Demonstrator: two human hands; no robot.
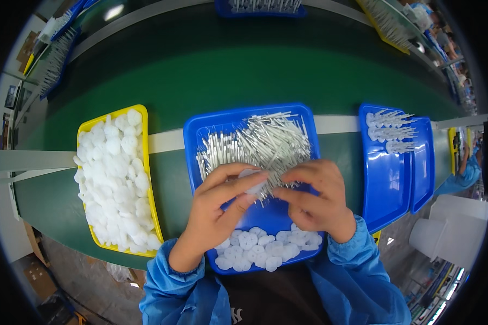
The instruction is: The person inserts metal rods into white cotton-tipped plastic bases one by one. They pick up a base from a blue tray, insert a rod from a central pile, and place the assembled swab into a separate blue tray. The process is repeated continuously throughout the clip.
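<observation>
Over the middle blue tray (pixel 187 142) both of my hands are raised close together. A round whitish plastic disc (pixel 253 182) is pinched between the thumb and fingers of my left hand (pixel 214 203). My right hand (pixel 320 197) has its fingers drawn together just to the right of the disc; a thin rod may be in them, but it does not stand out from those behind. A heap of thin silvery-white rods (pixel 249 142) fills the far part of the tray. At the tray's near edge lies a pile of white discs (pixel 255 250), partly below my wrists.
To the left stands a yellow tray (pixel 153 211) heaped with white discs. On the right, a blue tray (pixel 385 189) holds rows of discs with rods standing in them, overlapping another blue tray (pixel 423 179). More loaded trays (pixel 260 6) line the green table's (pixel 228 70) far side.
</observation>
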